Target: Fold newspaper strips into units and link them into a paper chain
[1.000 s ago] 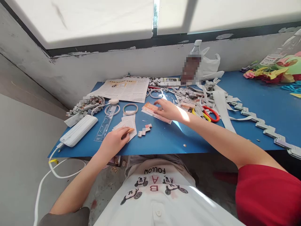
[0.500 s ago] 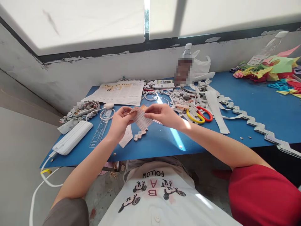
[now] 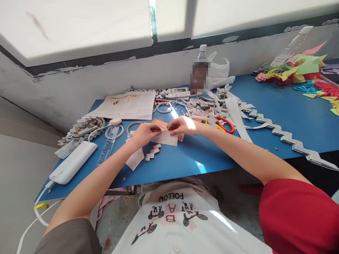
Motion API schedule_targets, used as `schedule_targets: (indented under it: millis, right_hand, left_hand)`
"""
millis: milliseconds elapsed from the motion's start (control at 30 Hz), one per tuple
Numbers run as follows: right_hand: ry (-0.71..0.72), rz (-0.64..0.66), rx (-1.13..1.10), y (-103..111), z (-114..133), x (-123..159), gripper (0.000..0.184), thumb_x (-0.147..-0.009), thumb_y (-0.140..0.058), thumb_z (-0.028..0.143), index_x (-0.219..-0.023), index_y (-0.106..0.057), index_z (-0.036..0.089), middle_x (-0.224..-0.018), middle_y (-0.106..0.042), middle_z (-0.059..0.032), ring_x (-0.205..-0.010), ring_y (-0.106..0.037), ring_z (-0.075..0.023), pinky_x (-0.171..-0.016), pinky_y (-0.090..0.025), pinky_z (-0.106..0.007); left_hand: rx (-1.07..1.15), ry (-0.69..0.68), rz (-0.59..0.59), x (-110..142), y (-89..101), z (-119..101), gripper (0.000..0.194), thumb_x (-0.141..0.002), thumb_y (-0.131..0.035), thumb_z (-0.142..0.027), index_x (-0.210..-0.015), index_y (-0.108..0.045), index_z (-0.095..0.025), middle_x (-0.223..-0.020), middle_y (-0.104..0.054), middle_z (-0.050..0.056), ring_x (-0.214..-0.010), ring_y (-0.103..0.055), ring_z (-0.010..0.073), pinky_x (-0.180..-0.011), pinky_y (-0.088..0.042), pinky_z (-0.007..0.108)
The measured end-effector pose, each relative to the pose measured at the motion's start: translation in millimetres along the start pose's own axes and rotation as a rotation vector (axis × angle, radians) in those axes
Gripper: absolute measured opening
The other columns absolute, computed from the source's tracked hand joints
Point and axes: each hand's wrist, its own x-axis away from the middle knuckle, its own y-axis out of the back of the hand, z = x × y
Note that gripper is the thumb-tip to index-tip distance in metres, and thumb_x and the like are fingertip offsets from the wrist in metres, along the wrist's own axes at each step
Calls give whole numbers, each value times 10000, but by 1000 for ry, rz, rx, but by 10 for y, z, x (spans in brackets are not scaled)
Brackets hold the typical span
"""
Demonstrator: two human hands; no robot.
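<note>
A small printed piece of newspaper (image 3: 166,138) lies between my hands, low over the blue table. My left hand (image 3: 147,134) is closed on its left side, thumb and fingers at the top edge. Bent over the same edge, my right hand (image 3: 183,126) pinches it near the middle. Orange-printed paper (image 3: 159,123) shows behind the fingers; whether it is one sheet with the piece I cannot tell. Just in front lies a short zigzag of folded paper links (image 3: 153,153). Another cut newspaper piece (image 3: 135,158) rests below my left wrist.
Red-and-yellow scissors (image 3: 225,125) lie right of my hands by a pile of paper strips (image 3: 201,109). A long folded-paper chain (image 3: 282,133) runs to the right edge. A clear stencil ruler (image 3: 107,148), a white power strip (image 3: 72,163) and a newspaper sheet (image 3: 127,106) are left.
Both hands have lowered the newspaper piece toward the table and turned it, so its lower edge now runs nearly level. The whole view has shifted slightly.
</note>
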Motion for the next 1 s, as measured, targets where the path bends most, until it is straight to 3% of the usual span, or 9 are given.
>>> schedule_targets:
  millis: [167,300,400,567,633,700,767,867,1000]
  right_hand:
    - [148,-63,253,-116,-85,-16,173,-696,-594,89,-760,-718,191,-773,-701,-10,-657,-628,-148,-605,-469,-247]
    - [294,-116,453,-208,-156,2,210,-714,-567,73,-751,-730,199,-895,-701,-48,-829,-639,-184,-690,-469,-260]
    - [311,-103,516,-234,-181,35,211,-766,-557,104,-776,-748,191,-935,-694,-84,-921,-633,-222,-716,-468,-286]
    - [289,-95,534,-241,-158,95,166,-777,-602,163,-693,-745,164,-882,-679,-104,-896,-630,-247,-687,-452,-310]
    - [241,-139,461,-237,-144,97,241,-817,-603,238,-627,-729,157,-877,-675,-105,-845,-631,-229,-679,-447,-310]
    - [168,-177,372,-229,-137,81,269,-824,-616,260,-600,-723,158,-858,-674,-90,-790,-628,-203,-678,-443,-301]
    - [99,-190,289,-220,-138,55,172,-781,-669,244,-646,-741,166,-844,-674,-66,-756,-620,-185,-674,-439,-290]
    - [18,-189,213,-216,-151,22,63,-719,-725,216,-758,-750,174,-808,-672,-38,-730,-601,-169,-656,-426,-276]
    - [-39,-165,197,-233,-177,28,103,-744,-699,237,-809,-714,158,-713,-648,-16,-653,-570,-145,-601,-397,-258]
  left_hand:
    - [-289,-71,27,41,-42,102,197,-823,-543,-250,-826,-739,-233,-875,-729,34,-815,-652,217,-771,-481,321]
    - [-445,-136,44,82,-69,137,250,-865,-509,-271,-896,-756,-244,-954,-696,55,-872,-635,218,-769,-469,306]
    - [-478,-177,68,103,-72,141,300,-888,-464,-270,-954,-756,-247,-956,-676,65,-896,-618,217,-766,-461,302]
    - [-516,-274,114,103,-59,136,284,-842,-487,-215,-888,-768,-222,-911,-656,81,-851,-609,218,-763,-441,315]
    - [-513,-291,101,97,-62,131,261,-840,-516,-273,-852,-769,-210,-924,-656,83,-826,-606,214,-740,-436,313]
    - [-465,-247,54,88,-76,127,306,-862,-516,-363,-780,-762,-200,-913,-660,78,-781,-600,202,-695,-428,305]
    - [-389,-168,-4,77,-95,127,356,-870,-525,-426,-701,-740,-197,-885,-667,68,-745,-594,190,-669,-418,297]
    - [-303,-79,-54,50,-110,139,268,-838,-599,-414,-729,-724,-204,-868,-678,52,-764,-598,194,-685,-423,290]
    - [-251,-58,31,0,-84,185,155,-833,-618,-324,-866,-704,-199,-854,-682,35,-759,-603,186,-691,-444,285]
